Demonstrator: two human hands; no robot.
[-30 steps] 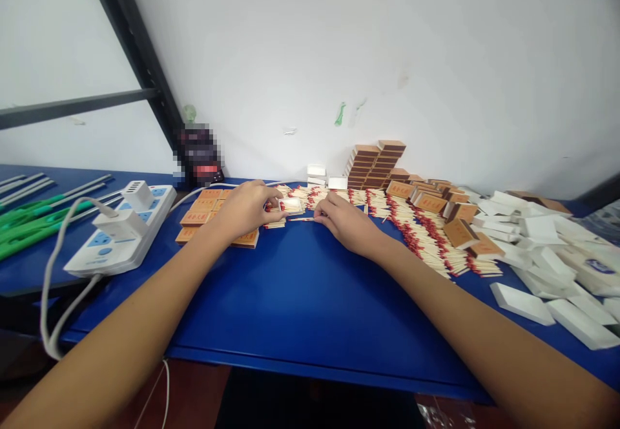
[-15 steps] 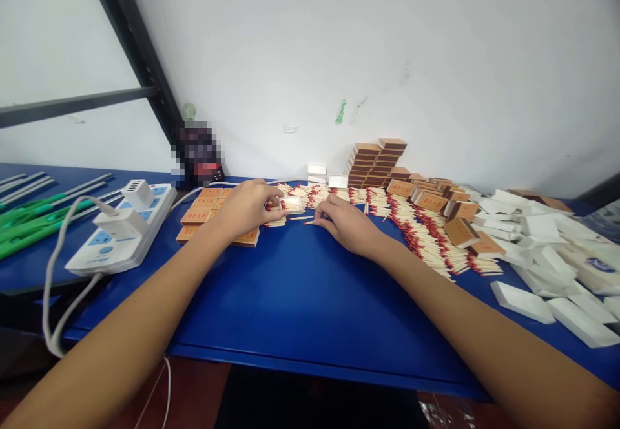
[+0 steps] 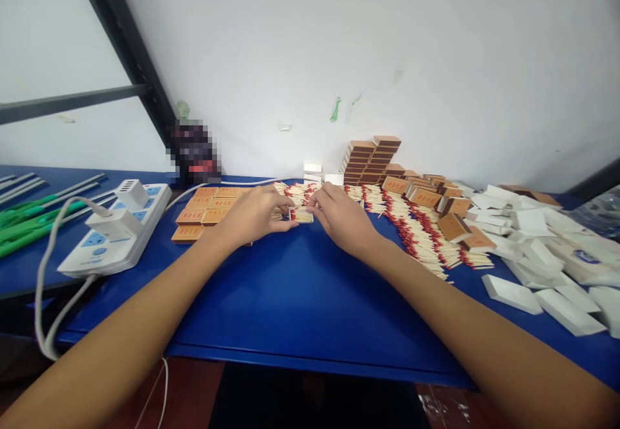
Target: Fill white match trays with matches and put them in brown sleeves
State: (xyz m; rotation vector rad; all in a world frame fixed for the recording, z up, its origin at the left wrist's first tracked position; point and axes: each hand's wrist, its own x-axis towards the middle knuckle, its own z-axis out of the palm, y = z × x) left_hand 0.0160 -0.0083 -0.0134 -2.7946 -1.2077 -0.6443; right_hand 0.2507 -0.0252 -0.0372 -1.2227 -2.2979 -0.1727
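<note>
I see the left hand (image 3: 254, 214) and the right hand (image 3: 341, 219) each pinching one end of a little box of matches (image 3: 303, 216), down on the blue table (image 3: 300, 287) beside the loose matches (image 3: 416, 235) (flat orange boxes (image 3: 208, 212) lie just left).

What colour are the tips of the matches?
The match tips are red, clearest in the head view.

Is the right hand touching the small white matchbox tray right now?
Touching. Head view: fingertips of the right hand rest on one end of the small white matchbox tray, the left hand gripping the other.
</note>
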